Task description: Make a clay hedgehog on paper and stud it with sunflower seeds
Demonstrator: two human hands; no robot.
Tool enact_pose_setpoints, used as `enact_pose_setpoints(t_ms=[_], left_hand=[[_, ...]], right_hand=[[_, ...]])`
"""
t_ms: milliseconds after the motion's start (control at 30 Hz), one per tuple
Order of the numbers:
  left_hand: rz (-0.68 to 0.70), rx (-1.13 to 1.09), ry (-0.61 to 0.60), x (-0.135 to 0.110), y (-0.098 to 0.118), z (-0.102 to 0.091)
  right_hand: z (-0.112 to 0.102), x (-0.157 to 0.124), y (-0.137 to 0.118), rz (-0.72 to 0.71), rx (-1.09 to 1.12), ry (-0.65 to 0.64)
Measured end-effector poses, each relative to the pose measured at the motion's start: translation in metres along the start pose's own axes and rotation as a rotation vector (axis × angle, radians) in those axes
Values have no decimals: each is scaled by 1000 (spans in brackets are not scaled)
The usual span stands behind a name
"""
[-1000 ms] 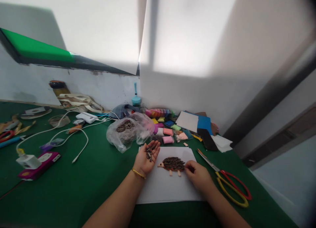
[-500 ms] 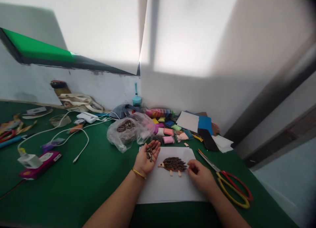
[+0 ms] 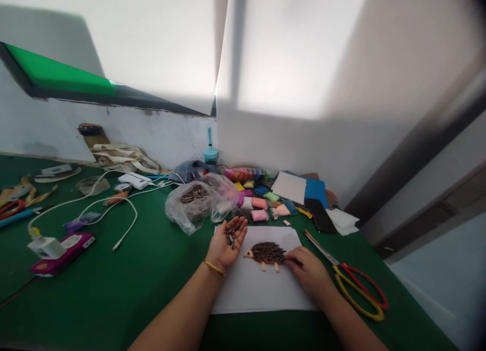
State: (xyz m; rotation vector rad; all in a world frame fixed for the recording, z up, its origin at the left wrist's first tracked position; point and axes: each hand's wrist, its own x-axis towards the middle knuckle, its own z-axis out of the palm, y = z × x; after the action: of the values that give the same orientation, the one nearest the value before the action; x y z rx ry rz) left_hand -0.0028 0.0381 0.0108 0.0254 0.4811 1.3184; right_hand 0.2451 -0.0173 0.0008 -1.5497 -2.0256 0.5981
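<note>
My left hand (image 3: 219, 252) lies palm up over the left edge of the white paper (image 3: 261, 294), fingers slightly curled, cradling a small heap of striped sunflower seeds (image 3: 231, 236). On the sheet is a hedgehog figure (image 3: 268, 252), its back covered in overlapping dark seeds, with a pale face pointing left and two pale legs. The fingers of my right hand (image 3: 310, 271) are pinched together at the hedgehog's rear end. Whatever lies between those fingertips is hidden.
Behind the paper sit a plastic bag (image 3: 193, 209) of seeds and several coloured clay packs (image 3: 259, 216). Large scissors (image 3: 359, 287) rest right of my right hand. A white cable (image 3: 131, 204), a magenta power strip (image 3: 63, 255) and a black phone-like slab (image 3: 319, 215) lie around.
My right hand has moved slightly left, bringing its pinched fingertips against the hedgehog's rear. My left hand with the seeds stays nearly still.
</note>
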Motion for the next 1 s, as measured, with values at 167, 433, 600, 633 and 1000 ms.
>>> enact_pose_setpoints(t_ms=[167, 433, 600, 633, 1000], left_hand=[[-4, 2, 3, 0, 0, 0], [-2, 2, 5, 0, 0, 0], [-7, -3, 8, 0, -1, 0], [-6, -2, 9, 0, -1, 0], [-7, 0, 13, 0, 0, 0]], right_hand=[[3, 0, 1, -34, -62, 2], [5, 0, 3, -37, -28, 25], [4, 10, 17, 26, 38, 79], [4, 14, 20, 27, 53, 87], [-7, 67, 27, 20, 191, -236]])
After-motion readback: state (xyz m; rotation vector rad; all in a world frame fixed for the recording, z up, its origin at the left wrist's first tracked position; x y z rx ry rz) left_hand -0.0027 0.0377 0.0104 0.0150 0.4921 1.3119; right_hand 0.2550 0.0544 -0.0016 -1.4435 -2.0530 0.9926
